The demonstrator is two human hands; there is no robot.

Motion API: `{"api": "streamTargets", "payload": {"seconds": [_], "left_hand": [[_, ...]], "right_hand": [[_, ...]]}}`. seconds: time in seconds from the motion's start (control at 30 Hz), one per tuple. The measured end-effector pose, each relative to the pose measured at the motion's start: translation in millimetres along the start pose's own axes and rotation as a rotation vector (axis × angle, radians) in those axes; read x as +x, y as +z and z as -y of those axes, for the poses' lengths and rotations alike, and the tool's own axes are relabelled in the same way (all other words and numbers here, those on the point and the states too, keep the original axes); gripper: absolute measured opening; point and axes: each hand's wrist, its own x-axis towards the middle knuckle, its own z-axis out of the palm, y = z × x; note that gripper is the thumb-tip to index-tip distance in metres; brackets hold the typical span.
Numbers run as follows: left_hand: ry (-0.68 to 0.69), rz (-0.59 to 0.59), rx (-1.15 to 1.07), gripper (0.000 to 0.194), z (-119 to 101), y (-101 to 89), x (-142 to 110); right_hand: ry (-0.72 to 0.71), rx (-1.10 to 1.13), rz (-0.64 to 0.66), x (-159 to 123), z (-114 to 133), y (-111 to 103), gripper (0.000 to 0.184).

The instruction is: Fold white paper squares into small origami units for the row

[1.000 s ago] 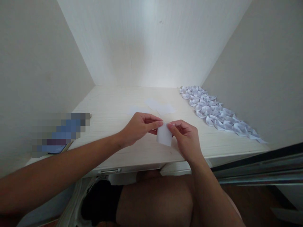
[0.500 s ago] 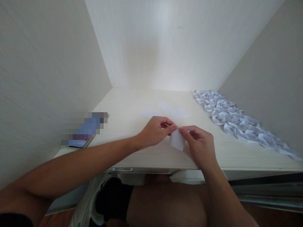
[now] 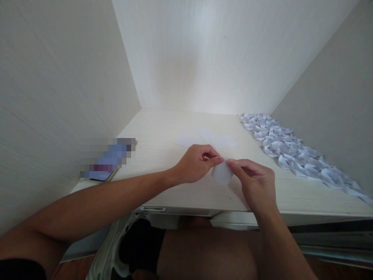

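The left hand [image 3: 192,165] and right hand [image 3: 257,182] meet over the near middle of the tabletop [image 3: 167,126], with one small white paper [image 3: 222,175] between them. The left fingers pinch its top edge from the left; the right fingers pinch the same edge from the right, close beside. The paper hangs down toward the near side; whether its lower edge touches the tabletop cannot be told. Just beyond the hands lie flat white sheets [image 3: 226,141]. Along the right side runs a long band of folded papers [image 3: 281,149], and at the left lies a phone [image 3: 101,175], partly blurred out.
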Motion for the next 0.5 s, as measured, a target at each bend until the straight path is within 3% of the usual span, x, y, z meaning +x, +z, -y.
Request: {"api": "streamTargets", "payload": {"seconds": [0.5], "left_hand": [[0.018,-0.007,0.047,0.025,-1.6,0.4,-2.8]], "right_hand": [[-0.045,-0.051,0.028,-2.3,2.6,9.0,0.013]]}}
